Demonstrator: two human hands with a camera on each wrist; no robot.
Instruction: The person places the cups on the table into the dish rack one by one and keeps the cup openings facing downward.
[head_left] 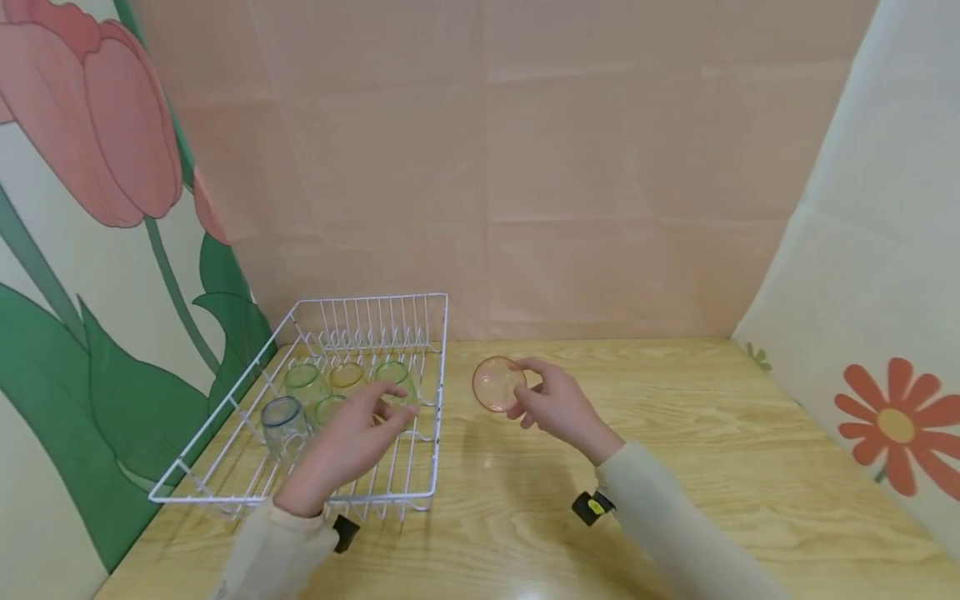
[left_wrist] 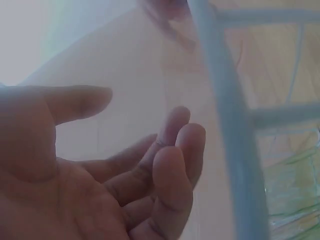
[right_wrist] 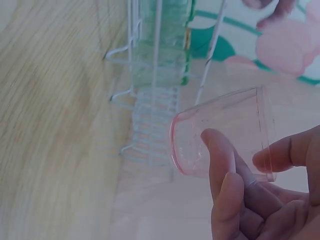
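My right hand (head_left: 558, 408) holds a clear pinkish-orange cup (head_left: 495, 385) above the table, just right of the rack. In the right wrist view, the thumb and fingers grip the cup (right_wrist: 220, 135) by its side and one end. Over the white wire dish rack (head_left: 442, 400) hovers my left hand (head_left: 360, 437), its fingers loosely bent and nothing between them. The left wrist view shows thumb and fingertips (left_wrist: 172, 170) apart, beside the rack's rail. Under and behind that hand stand a blue glass (head_left: 283, 425), green glasses (head_left: 303, 377) and a yellow-orange glass (head_left: 347, 375).
The rack sits on the left of a wood-grain table (head_left: 675, 433). Behind it hangs a plain peach backdrop (head_left: 570, 167). A tulip-printed sheet (head_left: 112, 150) borders the left side, and a flower-printed sheet (head_left: 892, 333) borders the right.
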